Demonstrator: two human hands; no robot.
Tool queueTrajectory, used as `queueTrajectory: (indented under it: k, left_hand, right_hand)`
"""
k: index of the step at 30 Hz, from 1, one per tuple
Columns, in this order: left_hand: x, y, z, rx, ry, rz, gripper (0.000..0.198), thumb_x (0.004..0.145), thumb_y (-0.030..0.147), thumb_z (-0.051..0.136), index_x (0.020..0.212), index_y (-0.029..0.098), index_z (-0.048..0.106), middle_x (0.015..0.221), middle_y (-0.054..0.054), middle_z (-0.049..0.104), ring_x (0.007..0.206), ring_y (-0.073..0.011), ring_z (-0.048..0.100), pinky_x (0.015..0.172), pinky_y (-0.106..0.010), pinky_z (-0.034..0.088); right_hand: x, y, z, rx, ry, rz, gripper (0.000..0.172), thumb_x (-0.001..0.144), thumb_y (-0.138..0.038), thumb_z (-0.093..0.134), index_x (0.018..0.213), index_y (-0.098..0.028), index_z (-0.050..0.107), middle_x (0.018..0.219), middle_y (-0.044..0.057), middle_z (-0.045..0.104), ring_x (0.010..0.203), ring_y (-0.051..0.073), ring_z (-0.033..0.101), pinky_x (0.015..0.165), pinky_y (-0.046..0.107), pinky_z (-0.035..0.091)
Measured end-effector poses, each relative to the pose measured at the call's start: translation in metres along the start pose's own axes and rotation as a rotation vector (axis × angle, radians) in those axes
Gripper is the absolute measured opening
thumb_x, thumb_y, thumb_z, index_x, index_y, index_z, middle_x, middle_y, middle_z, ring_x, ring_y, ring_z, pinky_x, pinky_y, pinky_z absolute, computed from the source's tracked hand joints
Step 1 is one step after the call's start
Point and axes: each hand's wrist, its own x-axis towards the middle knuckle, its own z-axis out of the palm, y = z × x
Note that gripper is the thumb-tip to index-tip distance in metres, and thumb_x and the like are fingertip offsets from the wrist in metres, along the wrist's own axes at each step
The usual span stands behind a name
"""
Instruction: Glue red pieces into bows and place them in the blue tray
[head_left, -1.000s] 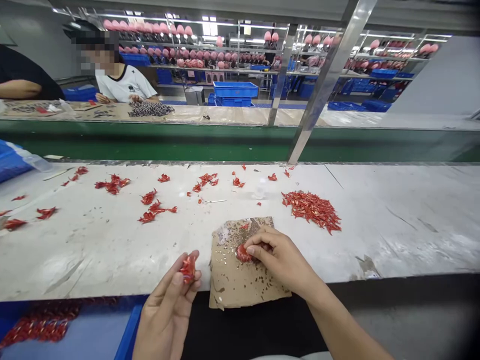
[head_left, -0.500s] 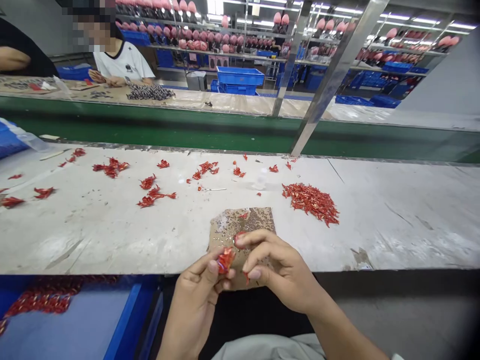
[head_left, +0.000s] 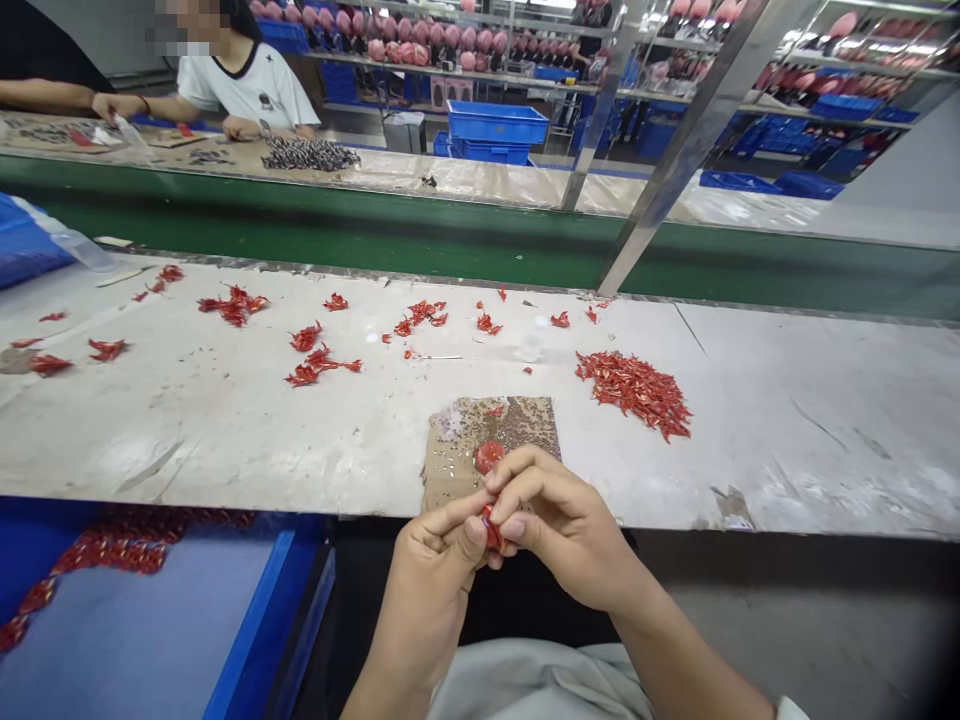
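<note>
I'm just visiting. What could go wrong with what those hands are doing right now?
The small red piece, pinched between the left hand and right hand, is tiny and could slip off the bench edge. The loose specks on the cardboard scrap might also get brushed away or stick to the fingers.

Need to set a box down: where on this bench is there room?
The bench right of the red pile is bare, as is the strip left of the cardboard sheet. Crowded: the scattered red pieces far left.
</note>
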Motion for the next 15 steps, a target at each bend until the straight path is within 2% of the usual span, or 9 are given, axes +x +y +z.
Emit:
queueTrajectory:
  k: [5, 10, 13, 15]
  left_hand:
    - [-0.001, 0.004, -0.003, 0.061, 0.049, 0.011, 0.038, 0.074, 0.045, 0.088, 0.101, 0.02, 0.083, 0.078, -0.007, 0.073, 0.067, -0.0114, 0.06, 0.066, -0.022, 0.052]
    - [-0.01, 0.011, -0.018, 0.172, 0.102, 0.035, 0.034, 0.075, 0.04, 0.087, 0.102, 0.02, 0.083, 0.081, -0.007, 0.076, 0.069, -0.013, 0.064, 0.069, -0.023, 0.055]
    - [-0.027, 0.021, -0.031, 0.232, 0.129, 0.027, 0.031, 0.076, 0.035, 0.087, 0.102, 0.02, 0.082, 0.091, -0.009, 0.078, 0.079, -0.0178, 0.071, 0.078, -0.027, 0.059]
    - [-0.041, 0.031, -0.048, 0.251, 0.183, 0.02, 0.039, 0.079, 0.036, 0.085, 0.114, 0.02, 0.078, 0.099, -0.011, 0.078, 0.086, -0.0209, 0.073, 0.083, -0.031, 0.06]
  right_hand:
    - [-0.008, 0.01, 0.01, 0.003, 0.11, -0.025, 0.01, 0.098, -0.027, 0.066, 0.104, -0.028, 0.073, 0.118, 0.007, 0.057, 0.089, 0.016, 0.067, 0.071, 0.03, 0.063]
    - [-0.004, 0.008, 0.02, 0.015, 0.001, -0.032, 0.012, 0.097, -0.024, 0.067, 0.105, -0.03, 0.072, 0.118, 0.006, 0.057, 0.091, 0.015, 0.067, 0.075, 0.03, 0.063]
    - [0.002, 0.009, 0.035, -0.098, -0.036, -0.041, 0.012, 0.096, -0.024, 0.069, 0.106, -0.03, 0.071, 0.117, 0.006, 0.061, 0.105, 0.019, 0.066, 0.086, 0.033, 0.062]
    - [0.001, 0.012, 0.048, -0.188, -0.037, -0.068, 0.018, 0.092, -0.024, 0.074, 0.109, -0.031, 0.07, 0.114, 0.007, 0.064, 0.108, 0.022, 0.066, 0.088, 0.034, 0.061]
